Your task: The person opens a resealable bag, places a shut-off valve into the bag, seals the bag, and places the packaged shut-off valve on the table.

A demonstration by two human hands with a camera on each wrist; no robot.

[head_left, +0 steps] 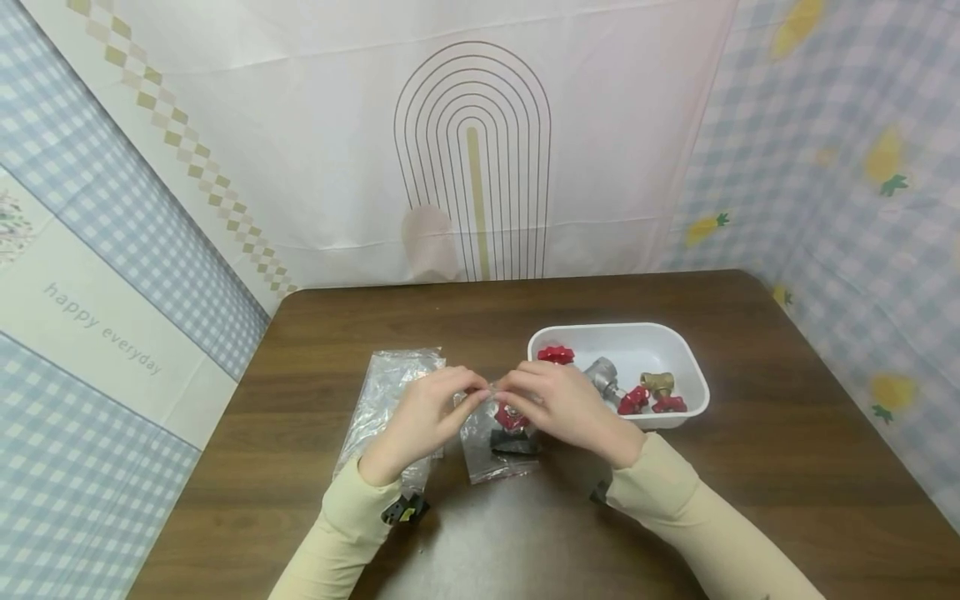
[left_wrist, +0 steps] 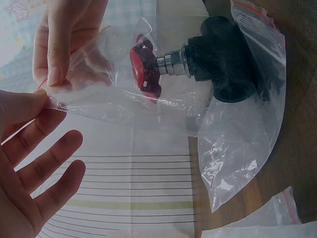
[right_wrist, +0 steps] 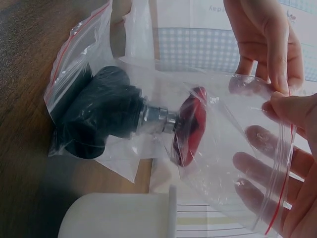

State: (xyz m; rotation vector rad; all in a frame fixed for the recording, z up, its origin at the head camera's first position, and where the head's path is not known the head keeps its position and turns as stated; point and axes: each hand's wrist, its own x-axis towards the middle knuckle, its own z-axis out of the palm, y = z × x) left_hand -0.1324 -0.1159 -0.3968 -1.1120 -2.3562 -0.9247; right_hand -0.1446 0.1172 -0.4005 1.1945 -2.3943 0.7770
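Between the two hands, a clear zip bag [right_wrist: 223,153] with a red seal line is drawn up by its top edge. Inside it a valve [left_wrist: 220,59] shows through the plastic, with a dark body, bright metal neck and red handwheel [head_left: 512,417]. My left hand [head_left: 427,412] pinches the bag's edge between thumb and index finger, the other fingers spread apart in the left wrist view. Close against it, my right hand [head_left: 566,408] pinches the same edge with thumb and finger. Another red-sealed bag [right_wrist: 79,37] overlaps the valve's lower end.
Right of the hands stands a white tub [head_left: 693,375] holding several valves with red handwheels, including a grey metal one [head_left: 602,375] and a brass one [head_left: 657,383]. Flat clear bags [head_left: 382,392] lie to the left on the brown table [head_left: 300,400]. A patterned cloth hangs behind.
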